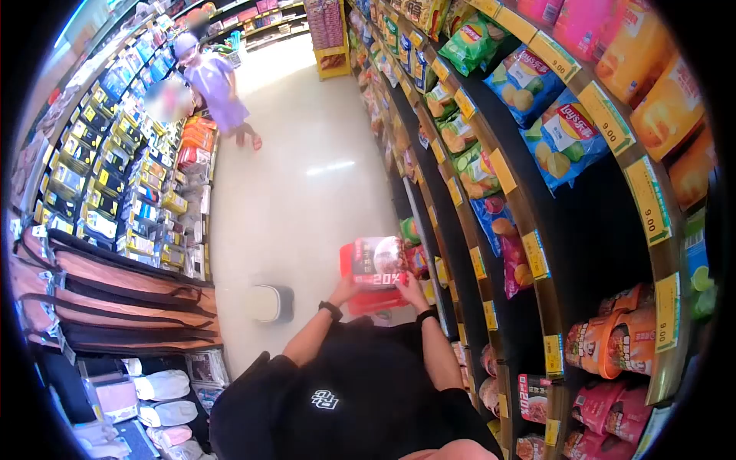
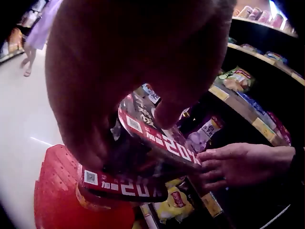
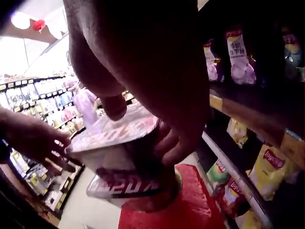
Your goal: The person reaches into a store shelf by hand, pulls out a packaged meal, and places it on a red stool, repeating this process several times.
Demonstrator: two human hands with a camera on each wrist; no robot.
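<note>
Both hands are at a dark and red noodle tub (image 1: 379,257) marked 20%, in front of the body. In the left wrist view the left hand (image 2: 138,62) curls over the upper tub (image 2: 152,138), thumb near its lid, and the right hand's fingertips meet its far edge. A second tub (image 2: 116,187) sits beneath. The right wrist view shows the right hand (image 3: 143,71) with thumb over the lid and fingers round the side, the left hand (image 3: 33,140) opposite. Below the tubs is a red plastic object (image 3: 190,205), its full shape hidden.
Shelves of chip bags (image 1: 563,134) and noodle tubs (image 1: 632,337) rise on the right. A pale, dark-edged box-like object (image 1: 272,303) stands on the aisle floor. Packaged goods line the left. A person in a purple garment (image 1: 213,88) stands farther up the aisle.
</note>
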